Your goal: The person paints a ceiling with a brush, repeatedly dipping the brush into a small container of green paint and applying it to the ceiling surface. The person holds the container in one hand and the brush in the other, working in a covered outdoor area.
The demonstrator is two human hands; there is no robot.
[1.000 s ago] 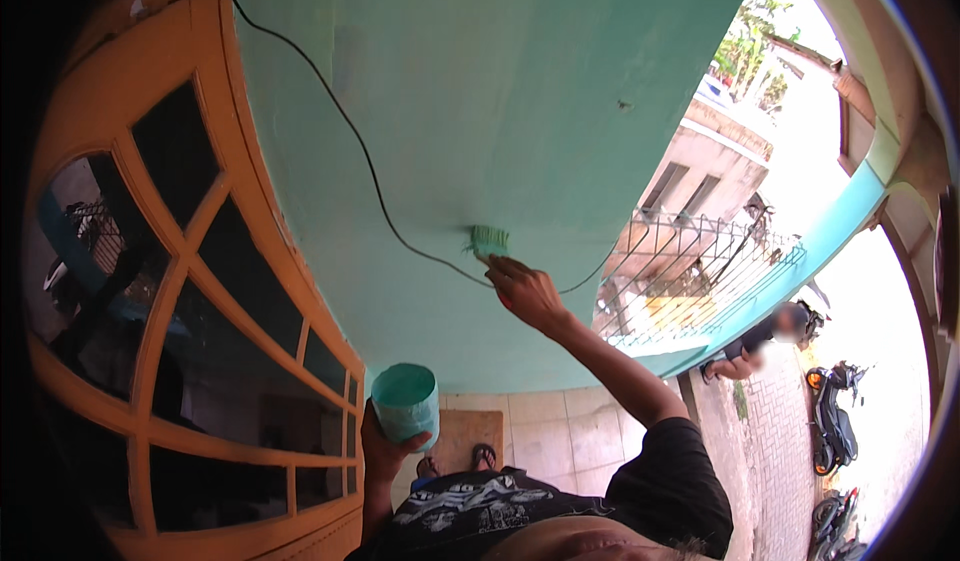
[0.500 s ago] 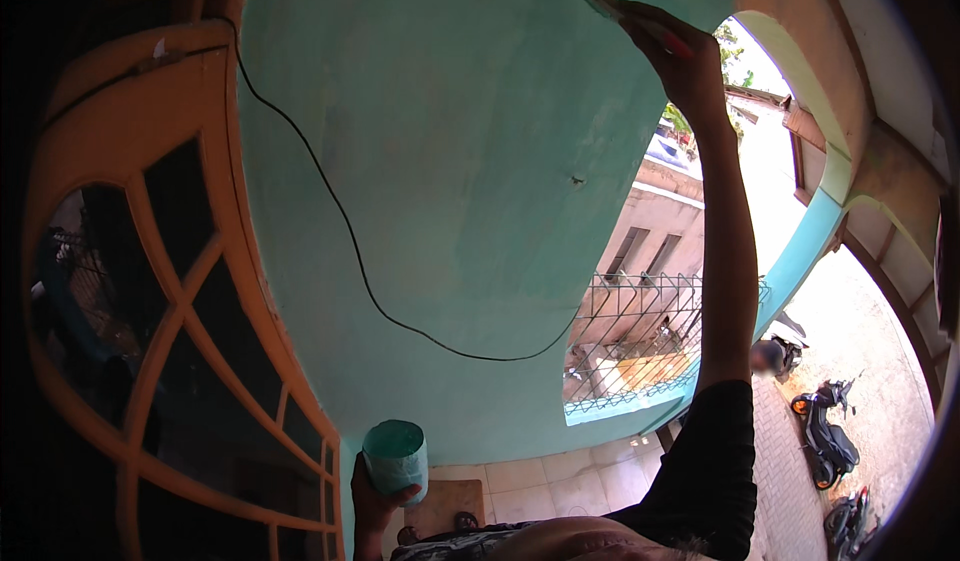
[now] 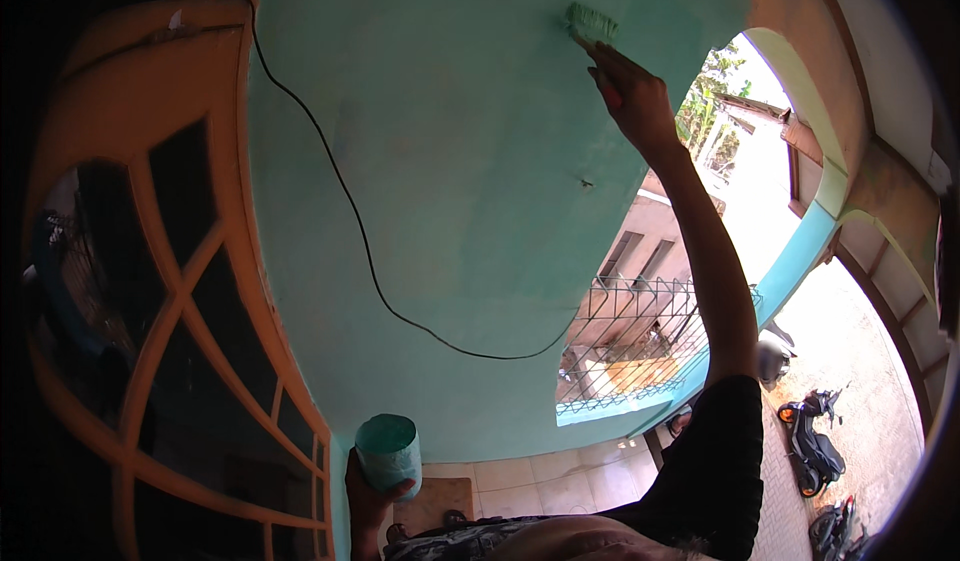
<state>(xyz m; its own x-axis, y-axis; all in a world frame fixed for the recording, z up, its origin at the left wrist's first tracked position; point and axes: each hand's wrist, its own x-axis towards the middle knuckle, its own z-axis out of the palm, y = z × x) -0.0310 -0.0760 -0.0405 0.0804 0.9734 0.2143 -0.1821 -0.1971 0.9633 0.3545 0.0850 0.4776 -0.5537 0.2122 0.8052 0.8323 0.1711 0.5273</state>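
My right hand (image 3: 640,106) is raised high and grips the handle of a paintbrush (image 3: 592,23), its broad bristles coated in green. The bristles lie at the upper part of the green wall (image 3: 420,141); whether they touch it is hard to tell. Darker green patches show on the wall around and below the brush. Low at the left, my left hand (image 3: 368,501) is wrapped round a paint container (image 3: 390,453), a pale green cup with an open top. How much paint is inside cannot be made out.
A black cable (image 3: 360,241) hangs in a loop across the wall. To the left stands an orange-framed glazed window (image 3: 170,291). A wire grille (image 3: 625,336) fills the opening at right, with parked motorbikes (image 3: 812,441) beyond. A mat (image 3: 435,501) lies on the tiled floor.
My right hand has moved down and left, and the brush has turned so its broad bristle side shows. My left hand keeps the container at nearly the same place.
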